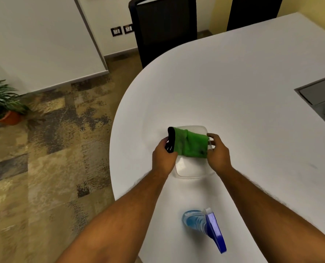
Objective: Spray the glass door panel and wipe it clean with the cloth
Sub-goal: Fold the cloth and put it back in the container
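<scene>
**While both hands pinch the cloth, glass panel sits under it, mid-frame**

While the left hand (162,158) grips the black-edged end of the green microfibre cloth (190,144), the right hand (217,154) pinches the cloth's opposite end w/ thumb & fingertips. Both grips closed on the cloth, which is stretched flat between them. Right fingertips also look to be touching the panel's right edge; can't tell if they hold it.

Under the cloth: clear rounded-corner glass panel (191,168), lying on or just above the white rounded table (233,82), centre of frame. Cloth covers the panel's upper half; lower half shows bare below the hands, w/ a bright whitish patch on it. Whether the panel rests flat or is tilted up slightly, can't tell.

Lower centre-right of frame, nearer the camera & between the forearms: blue spray bottle w/ blue liquid & a darker blue trigger head (205,227), blurred, standing on the table, apart from both hands.

Right edge of frame: grey recessed hatch (321,97) set in the table top. Top centre: two black chairs (165,29) pushed up to the table's far side. Left edge: potted green plant in an orange pot (4,105) on the mottled brown floor (53,149).
</scene>
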`<act>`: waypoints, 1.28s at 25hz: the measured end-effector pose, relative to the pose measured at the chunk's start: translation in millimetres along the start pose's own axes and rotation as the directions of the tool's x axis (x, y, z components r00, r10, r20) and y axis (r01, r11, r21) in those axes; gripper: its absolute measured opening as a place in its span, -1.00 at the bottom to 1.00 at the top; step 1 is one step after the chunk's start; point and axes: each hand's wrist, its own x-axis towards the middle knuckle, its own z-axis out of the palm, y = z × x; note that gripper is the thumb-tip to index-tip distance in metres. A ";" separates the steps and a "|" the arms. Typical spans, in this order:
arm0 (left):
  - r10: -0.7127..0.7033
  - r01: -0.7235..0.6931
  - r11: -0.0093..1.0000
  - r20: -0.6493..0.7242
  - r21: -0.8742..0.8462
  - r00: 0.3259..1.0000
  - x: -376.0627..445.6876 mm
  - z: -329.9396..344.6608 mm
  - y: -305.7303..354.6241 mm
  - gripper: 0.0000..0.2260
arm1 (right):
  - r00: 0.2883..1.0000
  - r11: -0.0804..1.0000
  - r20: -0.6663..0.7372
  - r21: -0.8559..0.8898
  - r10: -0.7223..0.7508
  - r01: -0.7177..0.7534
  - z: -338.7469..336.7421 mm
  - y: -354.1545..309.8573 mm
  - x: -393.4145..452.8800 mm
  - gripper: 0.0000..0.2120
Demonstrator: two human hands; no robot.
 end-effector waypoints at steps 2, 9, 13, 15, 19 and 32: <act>-0.012 0.009 0.998 -0.041 -0.060 0.999 -15.5 -10.8 -4.4 -0.46 | 0.996 0.997 0.035 -0.013 -0.081 0.081 4.2 -3.0 -6.2 -0.45; -0.064 0.054 0.996 -0.146 -0.071 0.987 -51.5 -35.3 -35.9 -0.42 | 0.975 0.983 0.138 -0.024 -0.177 0.182 29.4 6.0 -33.2 -0.48; -0.100 0.094 0.994 -0.141 -0.051 0.985 -59.7 -39.5 -53.3 -0.44 | 0.972 0.985 0.183 -0.054 -0.150 0.162 40.4 16.9 -45.7 -0.52; -0.129 0.123 0.990 -0.107 -0.065 0.986 -60.0 -40.6 -58.6 -0.40 | 0.969 0.986 0.203 -0.058 -0.139 0.154 41.6 16.6 -47.6 -0.50; -0.050 0.058 0.996 -0.114 0.067 0.992 -59.6 -44.3 -52.5 -0.18 | 0.962 0.983 0.230 -0.074 -0.146 0.167 29.4 10.8 -57.5 -0.33; 0.290 -0.362 0.873 0.249 0.327 0.924 -160.8 -21.7 -72.9 -0.31 | 0.893 0.941 0.393 -0.160 -0.217 0.299 -44.0 52.0 -149.5 -0.57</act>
